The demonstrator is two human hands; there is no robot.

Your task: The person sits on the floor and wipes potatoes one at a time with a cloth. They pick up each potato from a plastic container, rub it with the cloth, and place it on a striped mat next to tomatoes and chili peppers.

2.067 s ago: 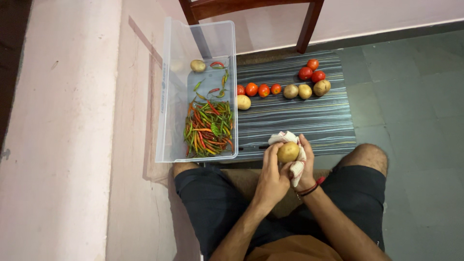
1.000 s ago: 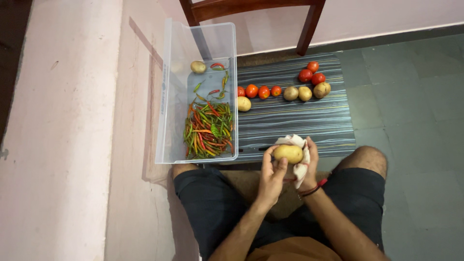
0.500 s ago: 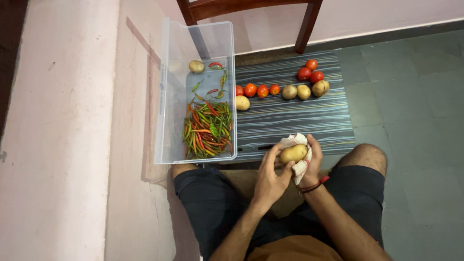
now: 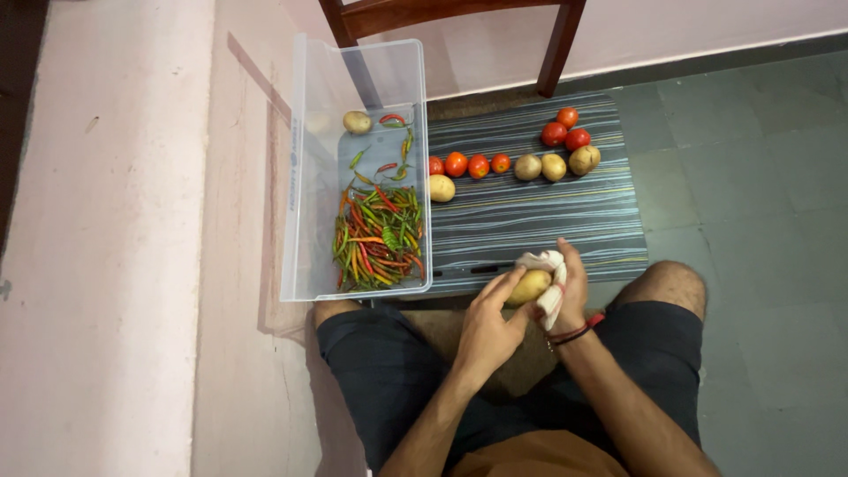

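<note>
Since half a second ago, both hands have been drawn slightly toward the body, and the yellow-brown oval potato has been turned so that less of it shows above the white cloth with red stripes.

At 9 o'clock of the hands, a clear plastic rectangular bin is seen lying on its side against the pink wall, with a heap of red, green and orange chillies inside and one small round potato at its far end. A narrow strip of small blue print runs along the bin's rim; nothing else in view is labelled or packaged.

The left hand is closed around the near side of the oval potato, thumb and fingers curled on it. The right hand is closed too, with the cloth bunched in it and pressed onto the potato's far side. The potato is held above the near edge of the blue-grey striped mat, between the knees.

The wiping would probably be done best if the potato were rolled steadily by the left hand while a fresh part of the cloth is kept on the skin, with a firm grip so that it is not dropped.

At 12 o'clock on the mat, a row of red tomatoes is laid, then three more potatoes, with a cluster of three tomatoes at 1 o'clock.
</note>
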